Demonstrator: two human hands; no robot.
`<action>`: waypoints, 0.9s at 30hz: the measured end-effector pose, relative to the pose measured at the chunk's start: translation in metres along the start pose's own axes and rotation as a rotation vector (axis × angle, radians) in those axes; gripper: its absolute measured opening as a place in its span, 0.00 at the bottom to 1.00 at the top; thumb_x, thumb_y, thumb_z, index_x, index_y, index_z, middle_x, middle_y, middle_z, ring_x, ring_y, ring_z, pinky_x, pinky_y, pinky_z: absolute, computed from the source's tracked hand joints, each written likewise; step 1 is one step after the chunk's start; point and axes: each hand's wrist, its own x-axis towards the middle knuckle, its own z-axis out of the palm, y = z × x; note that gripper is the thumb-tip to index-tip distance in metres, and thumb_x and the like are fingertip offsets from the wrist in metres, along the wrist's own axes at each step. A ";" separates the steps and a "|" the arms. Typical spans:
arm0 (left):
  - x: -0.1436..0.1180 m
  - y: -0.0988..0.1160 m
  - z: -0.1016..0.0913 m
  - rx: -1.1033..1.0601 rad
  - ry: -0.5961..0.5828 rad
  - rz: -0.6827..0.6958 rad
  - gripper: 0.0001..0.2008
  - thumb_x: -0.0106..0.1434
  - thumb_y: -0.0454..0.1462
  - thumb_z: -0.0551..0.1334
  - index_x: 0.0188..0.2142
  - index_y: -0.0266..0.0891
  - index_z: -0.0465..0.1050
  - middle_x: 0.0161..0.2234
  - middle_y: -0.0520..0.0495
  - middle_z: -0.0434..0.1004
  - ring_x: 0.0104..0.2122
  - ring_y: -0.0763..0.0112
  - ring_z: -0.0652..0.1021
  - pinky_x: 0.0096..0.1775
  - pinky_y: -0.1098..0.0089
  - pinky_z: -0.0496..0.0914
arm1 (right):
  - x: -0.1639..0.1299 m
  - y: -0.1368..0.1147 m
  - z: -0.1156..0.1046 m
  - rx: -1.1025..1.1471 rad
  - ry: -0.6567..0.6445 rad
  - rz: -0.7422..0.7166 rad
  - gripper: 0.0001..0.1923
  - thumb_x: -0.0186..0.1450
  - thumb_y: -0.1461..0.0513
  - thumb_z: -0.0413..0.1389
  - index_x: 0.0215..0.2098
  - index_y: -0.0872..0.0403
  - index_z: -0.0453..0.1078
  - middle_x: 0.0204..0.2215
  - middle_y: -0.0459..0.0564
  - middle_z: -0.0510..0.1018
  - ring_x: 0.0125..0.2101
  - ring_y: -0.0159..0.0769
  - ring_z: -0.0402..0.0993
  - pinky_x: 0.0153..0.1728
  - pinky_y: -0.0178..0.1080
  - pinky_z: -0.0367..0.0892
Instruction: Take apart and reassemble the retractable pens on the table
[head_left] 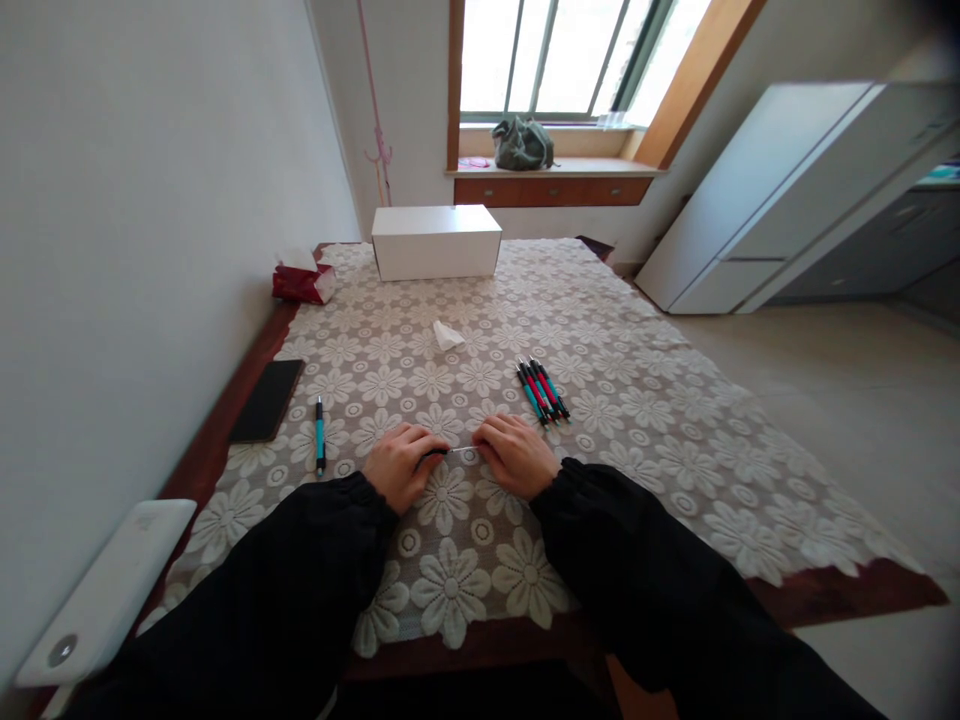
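Pen (454, 451) lying crosswise between both hands, long axis running left-right, near centre of bench (675, 400). Left hand (401, 465) pinching dark end, right hand (516, 455) gripping other end; both equally close. Pen bundle (542, 389) sitting just far-right of right hand. Single teal pen (320, 435) lying left, phone (267, 400) beyond. Open cloth stretching far toward white box (436, 241).

Thin pen (452, 452), dark at left, pale at right, lying level on lace cloth, ends pinched between two hands.
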 end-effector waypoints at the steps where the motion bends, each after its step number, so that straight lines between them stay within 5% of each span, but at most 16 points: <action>1: 0.000 0.000 0.000 0.004 0.001 -0.003 0.09 0.70 0.37 0.59 0.45 0.47 0.79 0.43 0.48 0.81 0.45 0.62 0.77 0.49 0.58 0.72 | 0.000 0.000 0.000 -0.006 0.003 0.007 0.06 0.70 0.67 0.51 0.37 0.52 0.69 0.37 0.50 0.76 0.41 0.41 0.69 0.44 0.43 0.61; 19: -0.001 -0.004 0.000 0.091 0.069 -0.094 0.10 0.68 0.34 0.60 0.46 0.45 0.77 0.46 0.47 0.80 0.48 0.58 0.76 0.50 0.56 0.70 | 0.000 0.001 -0.002 -0.091 0.032 0.064 0.05 0.71 0.66 0.52 0.39 0.52 0.70 0.37 0.51 0.78 0.42 0.43 0.69 0.42 0.45 0.59; 23: 0.000 0.000 0.000 0.040 0.115 -0.062 0.13 0.70 0.32 0.54 0.47 0.44 0.76 0.48 0.46 0.79 0.51 0.60 0.75 0.54 0.56 0.70 | -0.001 0.000 -0.001 -0.073 0.026 0.047 0.05 0.71 0.66 0.53 0.39 0.52 0.70 0.38 0.51 0.78 0.42 0.43 0.70 0.42 0.44 0.59; 27: 0.001 0.003 -0.001 0.007 0.094 -0.001 0.07 0.69 0.38 0.61 0.43 0.44 0.77 0.47 0.46 0.79 0.52 0.59 0.75 0.55 0.54 0.70 | -0.001 0.000 0.002 -0.032 0.026 0.002 0.06 0.72 0.65 0.52 0.39 0.52 0.70 0.39 0.50 0.78 0.41 0.42 0.70 0.43 0.43 0.60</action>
